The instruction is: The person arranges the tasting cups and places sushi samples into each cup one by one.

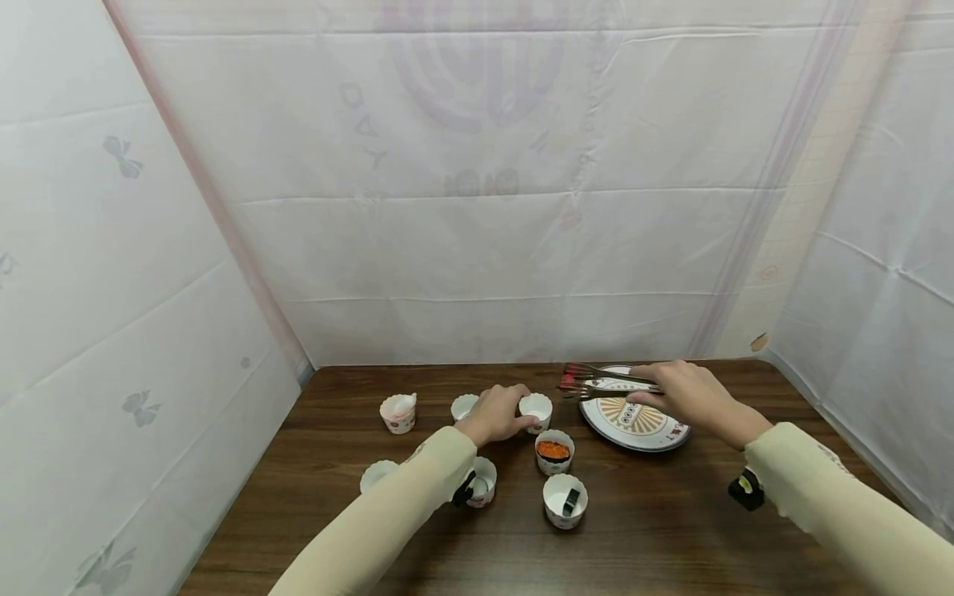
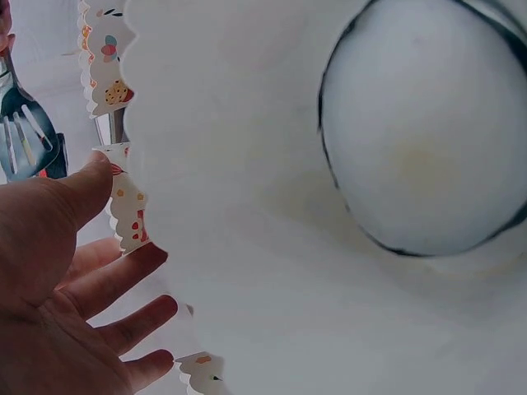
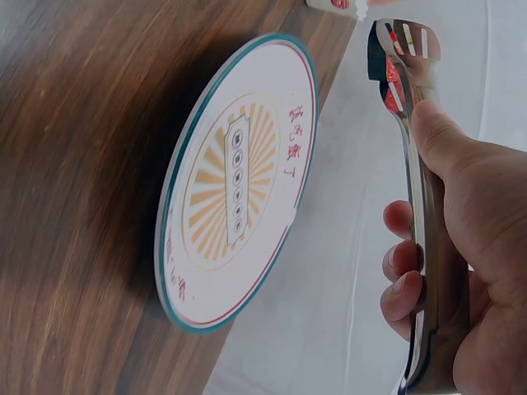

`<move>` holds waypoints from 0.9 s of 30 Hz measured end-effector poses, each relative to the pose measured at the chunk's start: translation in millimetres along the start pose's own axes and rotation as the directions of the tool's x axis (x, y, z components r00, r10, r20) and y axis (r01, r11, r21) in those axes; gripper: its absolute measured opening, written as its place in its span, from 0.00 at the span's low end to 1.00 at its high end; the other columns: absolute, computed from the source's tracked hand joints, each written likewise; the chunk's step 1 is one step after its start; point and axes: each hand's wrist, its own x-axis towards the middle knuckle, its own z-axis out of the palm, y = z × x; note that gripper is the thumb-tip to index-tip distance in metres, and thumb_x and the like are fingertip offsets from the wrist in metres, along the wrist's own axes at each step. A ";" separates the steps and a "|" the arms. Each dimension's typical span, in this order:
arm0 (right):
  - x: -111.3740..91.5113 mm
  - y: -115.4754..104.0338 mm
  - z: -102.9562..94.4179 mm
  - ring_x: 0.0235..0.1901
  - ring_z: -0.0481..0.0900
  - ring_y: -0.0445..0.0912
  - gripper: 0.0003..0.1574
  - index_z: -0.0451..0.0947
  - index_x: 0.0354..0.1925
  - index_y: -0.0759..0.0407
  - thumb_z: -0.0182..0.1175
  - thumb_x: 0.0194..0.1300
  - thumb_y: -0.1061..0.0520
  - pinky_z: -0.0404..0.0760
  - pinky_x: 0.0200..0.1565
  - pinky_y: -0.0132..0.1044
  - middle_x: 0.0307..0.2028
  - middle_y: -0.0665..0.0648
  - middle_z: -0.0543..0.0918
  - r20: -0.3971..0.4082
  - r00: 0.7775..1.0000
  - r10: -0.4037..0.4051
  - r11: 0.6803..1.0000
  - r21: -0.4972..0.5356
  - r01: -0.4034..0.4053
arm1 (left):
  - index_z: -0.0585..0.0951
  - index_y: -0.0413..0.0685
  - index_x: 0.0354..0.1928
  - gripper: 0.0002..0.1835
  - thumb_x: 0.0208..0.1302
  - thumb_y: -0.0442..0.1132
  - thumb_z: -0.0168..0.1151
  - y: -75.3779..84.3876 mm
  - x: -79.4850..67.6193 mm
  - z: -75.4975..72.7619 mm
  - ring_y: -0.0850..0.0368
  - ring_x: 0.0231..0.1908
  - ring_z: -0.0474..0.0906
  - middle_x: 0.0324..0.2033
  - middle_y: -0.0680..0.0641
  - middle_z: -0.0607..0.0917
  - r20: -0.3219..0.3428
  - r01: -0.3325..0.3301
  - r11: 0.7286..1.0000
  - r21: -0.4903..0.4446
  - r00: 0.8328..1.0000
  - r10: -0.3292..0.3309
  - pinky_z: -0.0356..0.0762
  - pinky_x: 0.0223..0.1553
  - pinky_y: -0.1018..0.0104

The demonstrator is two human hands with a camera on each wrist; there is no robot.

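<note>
My right hand [image 1: 689, 399] grips metal tongs [image 3: 440, 288] with slotted heads, held above the plate [image 3: 185, 288]. Between the tong heads is a red-and-black piece [image 3: 394, 82] that looks like sushi. My left hand [image 1: 495, 414] holds a small white paper cup [image 1: 537, 407] at the back, thumb on one side and fingers on the other. That cup's patterned wall shows between thumb and index finger in the left wrist view. Just in front stands a cup with orange-topped sushi [image 1: 553, 450]; nearer me, another cup [image 1: 555, 517] holds a small black piece [image 1: 570, 502].
Several more paper cups stand to the left, one with a pinkish-white piece [image 1: 405, 405]. Another cup [image 1: 488, 488] sits under my left wrist, its inside filling much of the left wrist view. White cloth [image 1: 477, 248] hangs behind the wooden table [image 1: 671, 521].
</note>
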 end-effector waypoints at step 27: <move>19.3 -32.0 7.8 0.38 0.88 0.51 0.31 0.83 0.60 0.58 0.66 0.69 0.39 0.85 0.35 0.50 0.50 0.58 0.88 0.000 0.994 -0.114 0.993 0.014 0.114 | 0.76 0.42 0.67 0.30 0.71 0.52 0.66 -1.2 2.2 1.0 0.54 0.37 0.85 0.41 0.45 0.87 0.012 0.009 1.000 0.009 1.000 -0.009 0.83 0.45 0.57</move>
